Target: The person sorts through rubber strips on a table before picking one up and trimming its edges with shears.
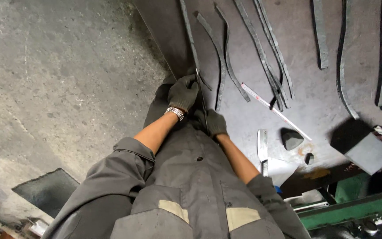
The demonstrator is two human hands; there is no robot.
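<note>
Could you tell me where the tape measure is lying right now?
The tape measure lies slantwise on the metal sheet, right of the gloved hands, beside the cut strips.

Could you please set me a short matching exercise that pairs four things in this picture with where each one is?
Things:
1. left hand
2. right hand
3. measuring tape
4. grey block

Places:
A. lower on the thin strip, nearer the body
B. stretched across the dark sheet
C. at the sheet's right edge
D. higher on the thin strip, wearing a wristwatch

Pairs: 1-D, 2-A, 3-B, 4-C
</note>
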